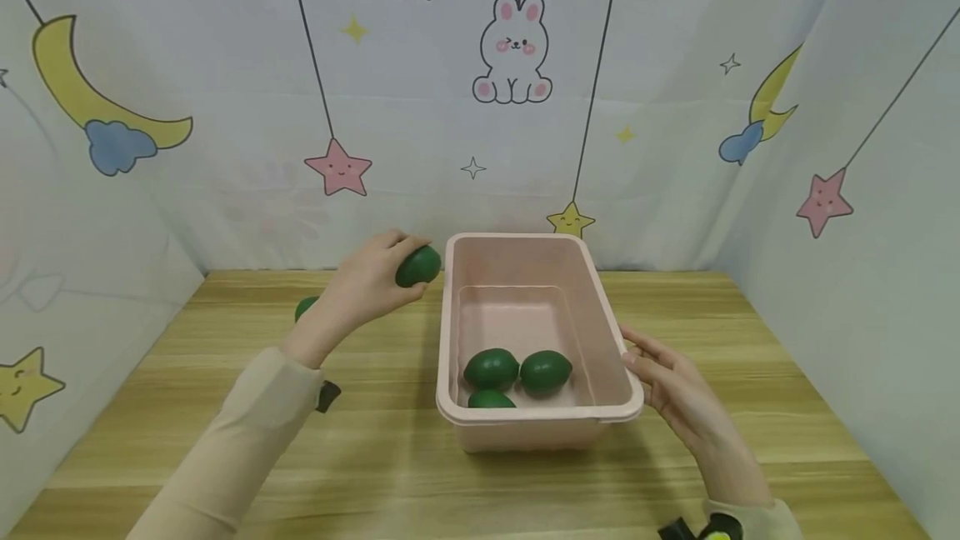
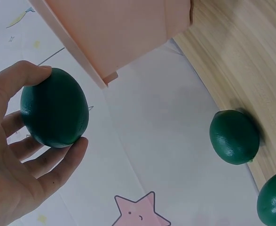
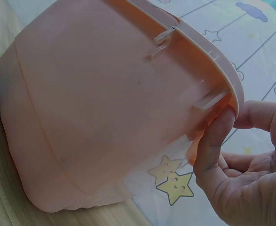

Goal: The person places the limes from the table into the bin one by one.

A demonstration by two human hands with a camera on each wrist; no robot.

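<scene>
My left hand [image 1: 367, 283] holds a green lime [image 1: 417, 267] between thumb and fingers, raised just left of the pink plastic bin [image 1: 525, 416]. In the left wrist view the thumb lies on top of this lime [image 2: 55, 108] and the fingers curl beneath it. Three limes lie in the near end of the bin, one of them [image 1: 546, 373] to the right and one partly hidden by the front rim. At the bin's right side, my right hand [image 1: 686, 402] pinches the rim; the right wrist view shows thumb and fingers on the lip.
Behind my left forearm a lime [image 1: 306, 307] on the wooden table [image 1: 382, 457] is mostly hidden. Two limes, one of them [image 2: 234, 136] whole in sight, appear on the table in the left wrist view. A patterned white curtain [image 1: 420, 107] stands behind the table.
</scene>
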